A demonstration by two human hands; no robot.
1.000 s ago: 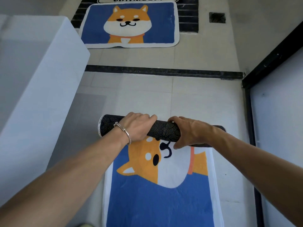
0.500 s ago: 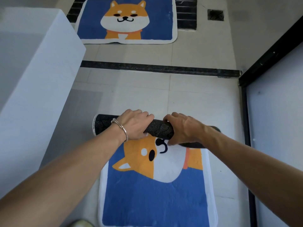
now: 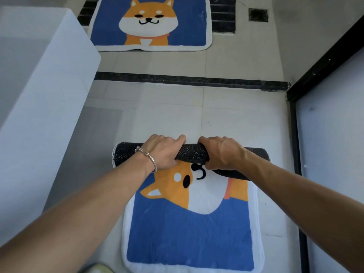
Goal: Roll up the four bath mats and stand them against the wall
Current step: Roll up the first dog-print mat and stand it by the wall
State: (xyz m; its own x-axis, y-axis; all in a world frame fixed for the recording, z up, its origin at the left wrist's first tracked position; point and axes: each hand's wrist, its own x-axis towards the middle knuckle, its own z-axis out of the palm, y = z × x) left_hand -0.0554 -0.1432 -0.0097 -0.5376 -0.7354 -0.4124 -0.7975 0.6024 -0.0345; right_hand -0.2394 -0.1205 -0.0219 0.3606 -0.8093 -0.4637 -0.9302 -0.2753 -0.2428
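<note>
Dotted black backing up, our left hand and right hand clench the roll lying crosswise, unrolled mat stretching toward us.

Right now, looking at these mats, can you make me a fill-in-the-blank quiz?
The left hand and right hand both grip the rolled part of the near mat; its underside is ____ with pale dots.
The bracelet is on the ____ wrist.
The far mat lies flat, not yet ____.
Missing words: black; left; rolled.
</note>
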